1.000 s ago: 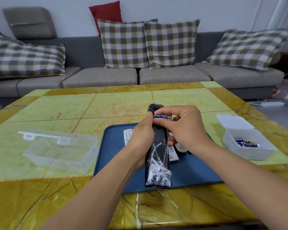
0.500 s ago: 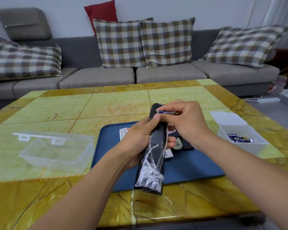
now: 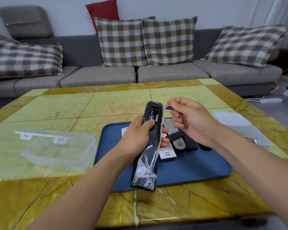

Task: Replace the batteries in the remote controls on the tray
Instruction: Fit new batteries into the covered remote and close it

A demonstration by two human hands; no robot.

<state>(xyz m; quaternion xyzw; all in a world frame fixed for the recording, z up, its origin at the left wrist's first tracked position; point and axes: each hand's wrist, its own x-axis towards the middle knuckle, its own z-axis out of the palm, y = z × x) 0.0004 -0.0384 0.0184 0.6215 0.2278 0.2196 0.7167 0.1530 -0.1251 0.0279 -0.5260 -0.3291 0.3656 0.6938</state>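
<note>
While the left hand (image 3: 138, 138) wraps round the middle of the black remote control (image 3: 150, 143), it tips the back of the body up toward the head camera, probably so that the open battery compartment (image 3: 154, 116) lies in plain sight just above the thumb. Its fingers (image 3: 164, 140) curl round the far side of the body and the thumb presses across the near face, a firm full grip that steadies the remote over the blue tray (image 3: 189, 165). One purple battery (image 3: 151, 115) sits in the left slot just beyond the thumb tip; the slot beside it looks empty. Crumpled clear film clings to the remote's lower end, below the heel of the hand.

To the right of the compartment and apart from it, the right hand (image 3: 189, 120) pinches a second AAA battery (image 3: 169, 107) between thumb and forefinger, nearly closed on its end, with the free end pointing back at the remote. The other fingers hang loosely curled and hold nothing. That hold suits either carrying a spent cell away or lining up a fresh one; which it is cannot be told.

Under the right hand's fingers, the other remote controls (image 3: 170, 128) lie heaped on the tray. Left of the left hand a clear plastic box (image 3: 56, 151) rests open on the counter (image 3: 116, 103); right of the right wrist a white box (image 3: 239, 123) stands with batteries just showing.
</note>
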